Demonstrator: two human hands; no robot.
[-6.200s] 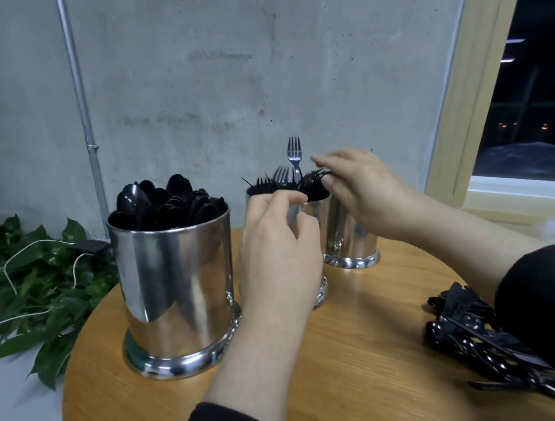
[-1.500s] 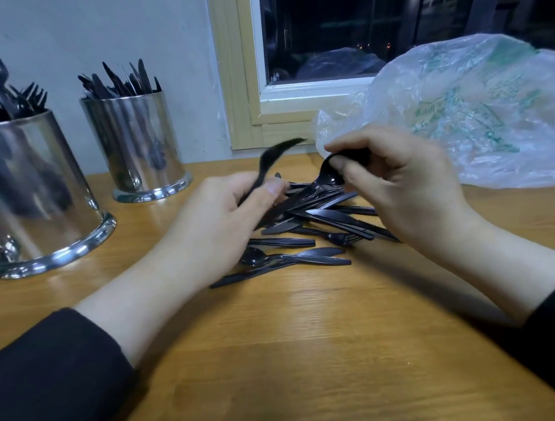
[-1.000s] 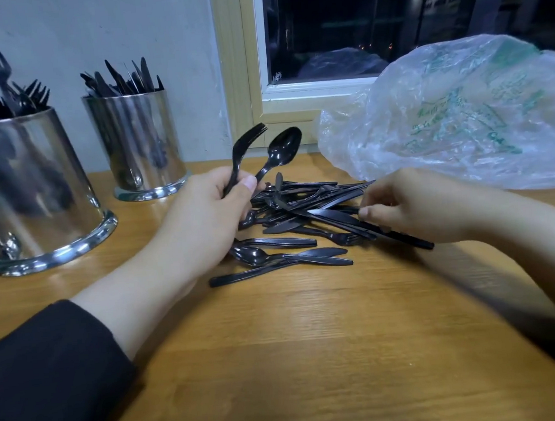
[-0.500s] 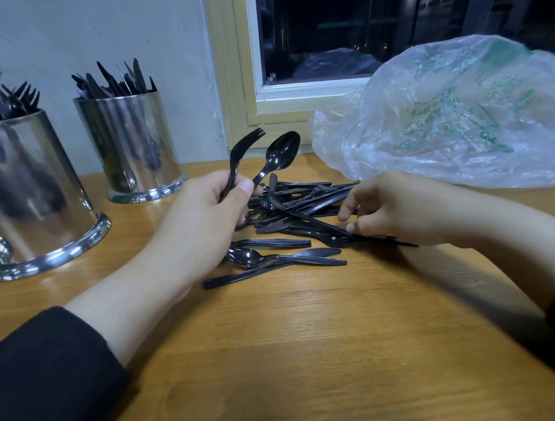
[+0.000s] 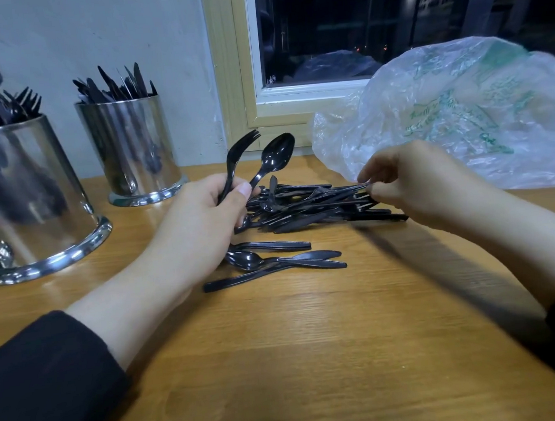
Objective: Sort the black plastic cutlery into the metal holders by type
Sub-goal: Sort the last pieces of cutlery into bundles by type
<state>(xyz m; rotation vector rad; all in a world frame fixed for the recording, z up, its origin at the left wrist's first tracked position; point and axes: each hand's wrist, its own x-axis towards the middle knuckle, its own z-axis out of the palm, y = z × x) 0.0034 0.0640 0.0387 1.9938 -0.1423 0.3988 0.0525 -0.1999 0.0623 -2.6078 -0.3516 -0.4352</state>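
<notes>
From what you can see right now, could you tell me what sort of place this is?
Probably a cafe or canteen self-service spot: metal holders stocked with forks and knives stand on a wooden table by a dark window.

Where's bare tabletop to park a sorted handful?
Bare wood in the near half of the table, between both forearms, below the loose cutlery pile. Smaller patch between fork holder and left hand. Crowded: pile, plastic bag, knife holder.
</notes>
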